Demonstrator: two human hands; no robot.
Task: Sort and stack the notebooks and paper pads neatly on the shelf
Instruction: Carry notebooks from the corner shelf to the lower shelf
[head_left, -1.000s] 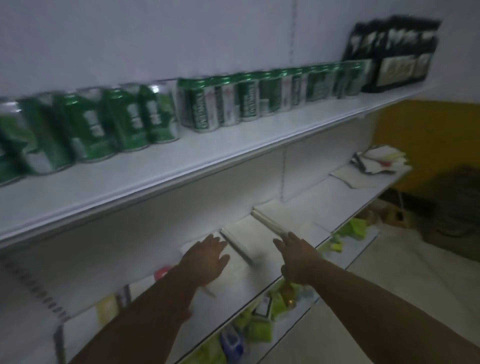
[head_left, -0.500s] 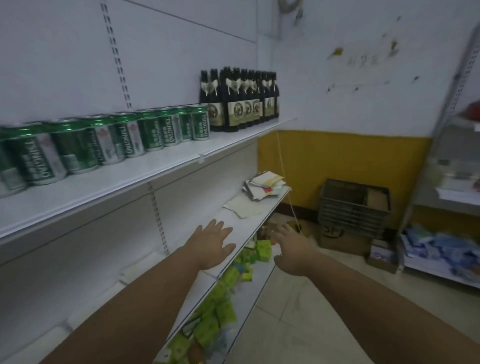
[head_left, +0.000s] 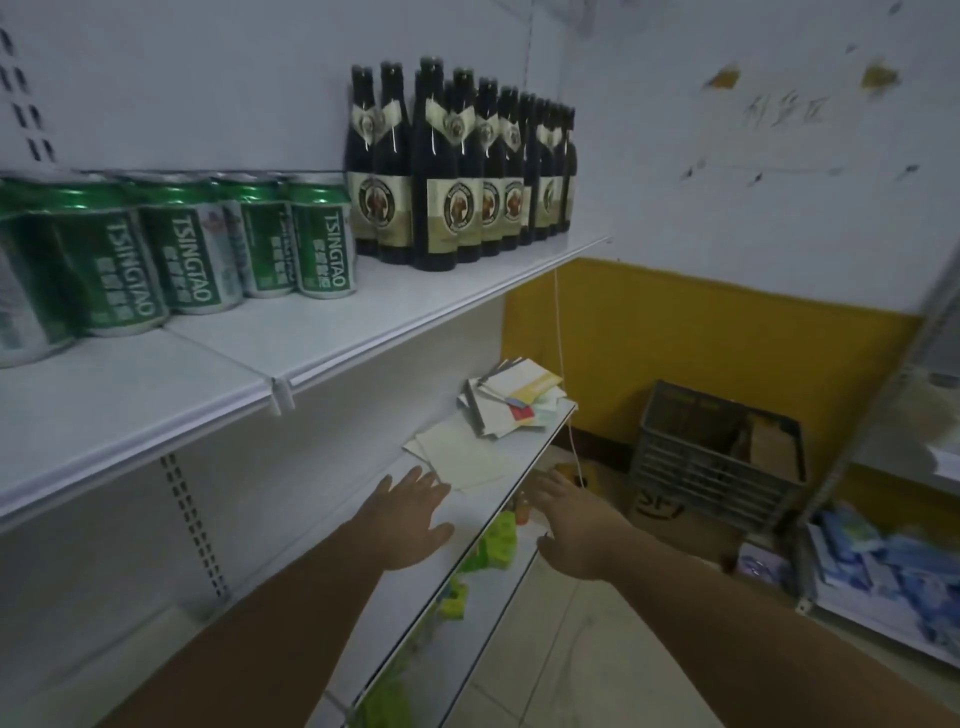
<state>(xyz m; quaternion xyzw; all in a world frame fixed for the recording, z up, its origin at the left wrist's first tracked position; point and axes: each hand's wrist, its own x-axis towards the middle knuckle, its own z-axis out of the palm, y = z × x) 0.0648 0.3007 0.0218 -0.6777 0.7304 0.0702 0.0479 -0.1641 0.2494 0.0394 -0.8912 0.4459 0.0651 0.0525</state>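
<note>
A loose heap of notebooks and paper pads (head_left: 514, 400) lies at the far end of the middle white shelf (head_left: 457, 519). Flat pale pads (head_left: 460, 454) lie just in front of the heap. My left hand (head_left: 410, 519) hovers over the shelf with straight spread fingers, its fingertips just short of the pale pads, holding nothing. My right hand (head_left: 571, 525) reaches out past the shelf's front edge, fingers straight, also holding nothing.
Green beer cans (head_left: 182, 249) and dark bottles (head_left: 457, 171) fill the upper shelf. Green packets (head_left: 493, 540) lie on the lower shelf. A grey crate (head_left: 717, 452) and a cardboard box stand by the yellow wall. Blue packs (head_left: 893, 566) sit on a rack at right.
My view has swung right along the shelf, away from the pads beneath my hands, toward the heap at the far end. Both hands have reached forward, open and holding nothing.
</note>
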